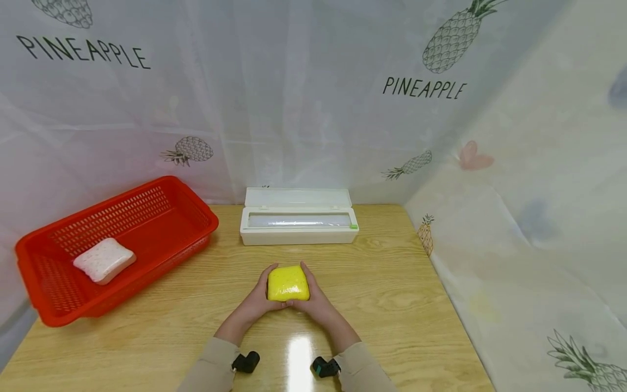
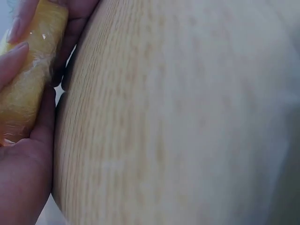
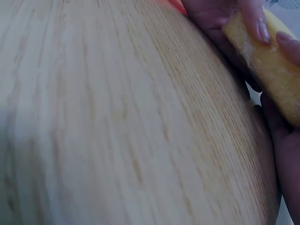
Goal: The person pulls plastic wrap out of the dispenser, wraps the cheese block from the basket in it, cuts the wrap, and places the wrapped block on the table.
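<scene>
A yellow sponge-like block (image 1: 288,283), wrapped in clear, shiny film, is held between both hands over the middle of the table. My left hand (image 1: 262,296) grips its left side and my right hand (image 1: 314,298) its right. The thumbs meet at the near edge of the block in the head view. In the left wrist view, the film on the yellow block (image 2: 28,89) is gathered and creased along its side. The right wrist view shows fingertips (image 3: 263,33) pressing on the wrapped face. Part of the block is hidden behind the fingers.
Behind the hands stands a white cling film dispenser (image 1: 299,236) with its lid (image 1: 299,196) raised. A red plastic basket (image 1: 161,261) at the left holds a white wrapped block (image 1: 104,260). Pineapple-print cloth (image 1: 303,109) hangs behind and right of the wooden table (image 1: 406,316).
</scene>
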A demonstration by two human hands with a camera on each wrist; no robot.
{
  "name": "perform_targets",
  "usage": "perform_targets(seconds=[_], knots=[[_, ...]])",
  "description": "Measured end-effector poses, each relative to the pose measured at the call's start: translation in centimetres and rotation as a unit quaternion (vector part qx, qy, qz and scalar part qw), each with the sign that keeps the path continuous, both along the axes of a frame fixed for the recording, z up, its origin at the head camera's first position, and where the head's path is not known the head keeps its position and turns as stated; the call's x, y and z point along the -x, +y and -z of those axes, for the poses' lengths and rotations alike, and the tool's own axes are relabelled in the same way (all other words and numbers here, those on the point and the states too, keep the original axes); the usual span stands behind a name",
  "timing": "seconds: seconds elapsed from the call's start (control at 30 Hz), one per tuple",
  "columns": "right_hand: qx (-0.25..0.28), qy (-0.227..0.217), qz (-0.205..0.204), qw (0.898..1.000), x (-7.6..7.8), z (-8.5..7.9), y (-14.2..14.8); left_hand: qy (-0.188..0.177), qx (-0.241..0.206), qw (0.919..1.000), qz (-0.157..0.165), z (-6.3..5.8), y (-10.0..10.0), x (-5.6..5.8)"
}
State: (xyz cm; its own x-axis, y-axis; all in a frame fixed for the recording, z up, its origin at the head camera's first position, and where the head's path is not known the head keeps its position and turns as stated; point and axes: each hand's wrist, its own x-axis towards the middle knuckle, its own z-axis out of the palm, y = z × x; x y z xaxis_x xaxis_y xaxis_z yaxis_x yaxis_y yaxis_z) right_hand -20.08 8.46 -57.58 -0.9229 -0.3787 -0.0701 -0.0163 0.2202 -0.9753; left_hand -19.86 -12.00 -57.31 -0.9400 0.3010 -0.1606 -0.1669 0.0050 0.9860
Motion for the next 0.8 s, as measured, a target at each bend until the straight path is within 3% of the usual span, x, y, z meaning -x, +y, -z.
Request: perform_targets(seconds=[0.2, 0.37, 0.5, 0.6, 0.8], knots=[[0.016, -0.028, 0.024, 0.999, -0.2, -0.4, 0.4, -0.018, -0.026, 0.9992, 0.024, -0.5, 0.0, -0.2], [0.062, -0.031, 0.061, 0.996, -0.4, -1.2, 2.1, -0.010, -0.004, 0.9983, 0.058, -1.9, 0.8, 0.2], [0.075, -0.026, 0.089, 0.993, -0.4, -2.3, 4.3, 0.036, 0.029, 0.9958, 0.079, -3.7, 2.7, 1.1], [0.060, -0.027, 0.102, 0.993, -0.5, -3.2, 6.1, 0.050, 0.030, 0.9947, 0.084, -4.6, 4.4, 1.3], [0.006, -0.034, 0.126, 0.991, -0.1, -5.4, 10.1, 0.070, 0.092, 0.9911, 0.066, -5.7, 8.3, 1.4]])
